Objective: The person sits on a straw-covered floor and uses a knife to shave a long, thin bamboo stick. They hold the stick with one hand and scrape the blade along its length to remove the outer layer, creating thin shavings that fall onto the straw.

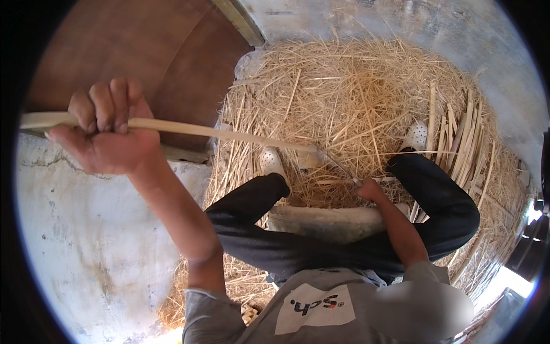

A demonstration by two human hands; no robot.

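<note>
My left hand (112, 129), raised at the left, has its fingers curled round a long pale strip of split bamboo or wood (195, 129). The strip slopes gently down to the right, and its far end lies above the straw between my feet. Low in the middle, my right hand (372, 190) is closed round the handle of a knife with a long narrow blade (338, 163). The blade points up and left, its tip meeting or nearly meeting the strip's end; whether they touch I cannot tell. Beneath that end, a pale block (310, 159) shows partly in the straw.
Straw and shavings (344, 86) cover the floor. Several split strips (467, 135) lie in a bundle at the right. A worn, pale, log-like piece (338, 223) lies crosswise before my lap. Brown door panel (137, 51) at upper left; whitewashed walls (103, 229) on the left and far right.
</note>
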